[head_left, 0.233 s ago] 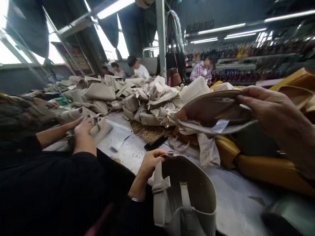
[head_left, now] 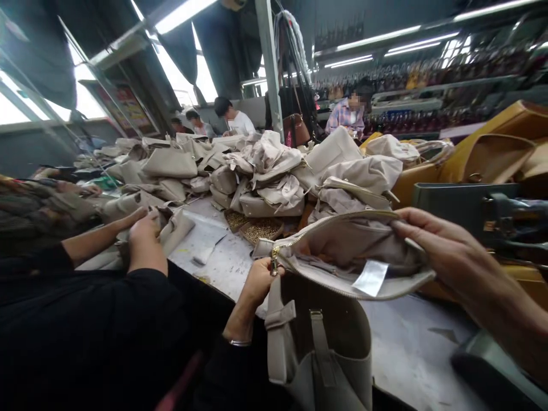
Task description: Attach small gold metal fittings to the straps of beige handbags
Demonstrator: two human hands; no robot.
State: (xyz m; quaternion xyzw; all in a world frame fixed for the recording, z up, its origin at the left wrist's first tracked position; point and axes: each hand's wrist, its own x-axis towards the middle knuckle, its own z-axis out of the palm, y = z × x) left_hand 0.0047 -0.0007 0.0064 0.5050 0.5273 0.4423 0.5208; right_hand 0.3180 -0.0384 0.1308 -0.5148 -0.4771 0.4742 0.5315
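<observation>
A beige zippered pouch (head_left: 342, 257) is held open above a taller beige bag (head_left: 321, 342), seen from a head-worn camera looking down at a cluttered counter (head_left: 402, 342). The pouch lies with its long axis running left to right, directly between the two hands. The right hand (head_left: 432, 251) is closed on the pouch's right end, fingers curled over the upper edge of the mouth. The left hand (head_left: 257, 282) is closed at the left end, where the metal zipper pull (head_left: 273, 265) hangs; whether the pull itself or the bag's rim is pinched cannot be told. The left hand is the nearer to the zipper pull.

The pouch is of soft, matte, leather-like material, flat and oblong, its mouth edged with fine gold zipper teeth. Crumpled pale lining shows inside, and a small white label (head_left: 370, 278) hangs from the lower lip. The bag below stands upright with its mouth open just under the pouch; it is stiffer, smooth, with a strap and a small metal fitting on its front.

Beyond, a heap of similar beige bags (head_left: 265, 165) covers the counter, beside shallow trays of small gold hardware (head_left: 261, 230). Tan-yellow bags (head_left: 492, 148) are stacked on the right. At the left, another person's two hands (head_left: 143, 228) rest on beige material. Further workers are seated in the background under strip lights.
</observation>
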